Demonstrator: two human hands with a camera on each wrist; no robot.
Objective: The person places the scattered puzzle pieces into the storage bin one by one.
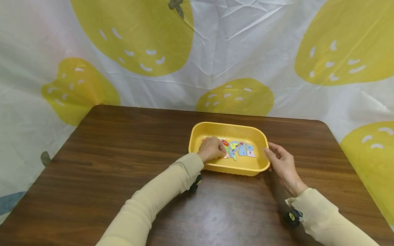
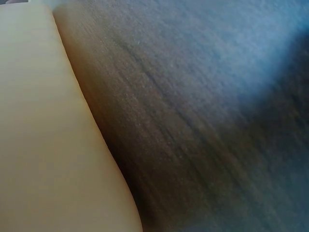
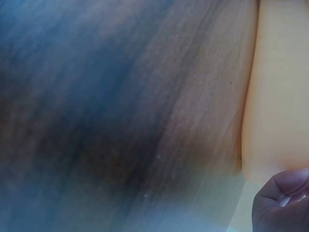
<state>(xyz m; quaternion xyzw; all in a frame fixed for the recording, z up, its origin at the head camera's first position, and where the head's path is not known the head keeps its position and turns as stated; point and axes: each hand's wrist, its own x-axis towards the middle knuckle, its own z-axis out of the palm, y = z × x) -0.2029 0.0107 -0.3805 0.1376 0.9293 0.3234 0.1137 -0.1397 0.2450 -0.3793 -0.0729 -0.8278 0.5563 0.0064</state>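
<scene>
A yellow plastic basin (image 1: 229,169) stands on the table, and flat, colourful cut-out pieces (image 1: 242,149) lie on its bottom. My left hand (image 1: 212,149) reaches over the near left rim with bent fingers. Its fingertips are down at the pieces on the left; whether they pinch one is hidden. At the right end my right hand (image 1: 281,165) grips the basin's rim, thumb on the rim and fingers outside. The right wrist view shows part of a hand (image 3: 282,205) in its lower right corner.
The basin rests on a dark wood-grain table (image 1: 123,177). Behind the table hangs a white cloth (image 1: 212,44) printed with large yellow fruit. Each wrist carries a small black device (image 1: 293,218). Both wrist views are mostly blurred tabletop.
</scene>
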